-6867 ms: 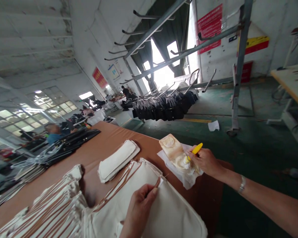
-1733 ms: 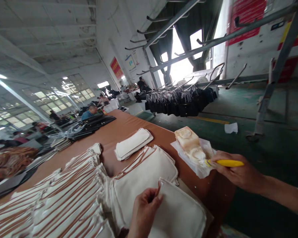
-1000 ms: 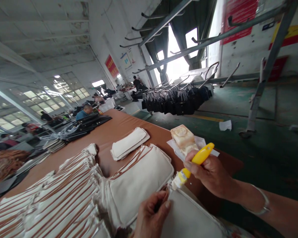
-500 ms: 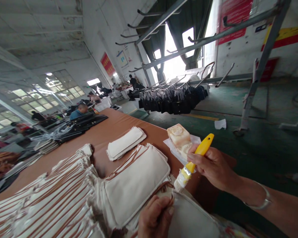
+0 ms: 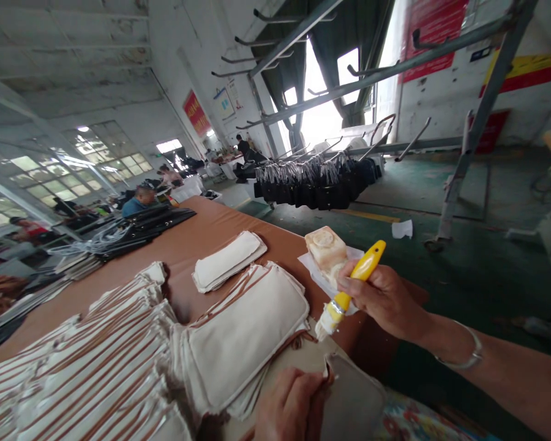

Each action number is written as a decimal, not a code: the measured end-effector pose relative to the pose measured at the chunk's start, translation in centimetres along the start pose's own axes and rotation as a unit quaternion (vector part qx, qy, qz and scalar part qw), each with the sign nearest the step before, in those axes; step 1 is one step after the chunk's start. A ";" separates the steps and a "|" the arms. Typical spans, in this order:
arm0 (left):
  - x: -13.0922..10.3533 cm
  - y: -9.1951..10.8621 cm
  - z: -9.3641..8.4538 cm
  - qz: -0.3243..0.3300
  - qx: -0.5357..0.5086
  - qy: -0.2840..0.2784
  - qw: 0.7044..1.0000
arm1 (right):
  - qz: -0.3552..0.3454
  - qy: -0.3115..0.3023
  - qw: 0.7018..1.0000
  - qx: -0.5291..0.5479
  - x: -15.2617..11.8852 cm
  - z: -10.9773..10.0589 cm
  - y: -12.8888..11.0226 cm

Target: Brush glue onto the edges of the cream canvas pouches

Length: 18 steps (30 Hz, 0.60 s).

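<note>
My right hand [image 5: 386,300] grips a paintbrush [image 5: 366,262] by its yellow handle. The bristles, coated in white, point down and left, above the edge of the work surface. Low in the view, my left hand [image 5: 291,404] has its fingers closed on the corner of a grey-beige panel [image 5: 353,398] with a brown edge. Left of that hand lies a stack of cream panels [image 5: 248,337] with rounded corners and brown edging. Beyond the brush, a whitish, stained container [image 5: 326,248] rests on white paper [image 5: 310,266], partly behind my right hand.
Rows of overlapping cream pieces [image 5: 96,361] cover the near left of the brown table [image 5: 211,220]. A smaller cream stack [image 5: 229,260] lies farther back. Black items hang on a metal rack [image 5: 457,177] past the table. A person in blue [image 5: 135,205] sits at far left.
The brush has moved slightly left and up, away from the panel's edge. My left hand has shifted a little, and the held panel's corner has moved right.
</note>
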State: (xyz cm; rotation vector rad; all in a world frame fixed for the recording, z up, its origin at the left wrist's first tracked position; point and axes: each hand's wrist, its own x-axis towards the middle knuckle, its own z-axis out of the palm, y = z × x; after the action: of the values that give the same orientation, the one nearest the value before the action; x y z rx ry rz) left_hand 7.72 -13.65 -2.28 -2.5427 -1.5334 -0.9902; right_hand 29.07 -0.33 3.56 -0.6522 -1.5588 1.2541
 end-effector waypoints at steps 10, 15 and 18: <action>0.0 1.0 -0.1 0.046 0.070 -0.010 0.996 | 0.076 -0.224 0.969 0.069 0.6 0.2 -0.4; 0.2 1.3 0.1 0.048 0.081 -0.003 0.996 | 0.072 -0.164 0.979 0.098 1.2 -1.3 -0.5; 0.3 1.3 0.3 0.059 0.088 -0.002 0.994 | 0.077 -0.110 0.986 0.098 1.2 -0.8 -0.4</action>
State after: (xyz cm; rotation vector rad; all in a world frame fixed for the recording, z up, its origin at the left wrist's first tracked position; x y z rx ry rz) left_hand 8.97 -13.99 -1.94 -2.4797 -1.3847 -0.7991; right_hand 29.46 0.88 4.31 -0.5293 -1.5590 1.6191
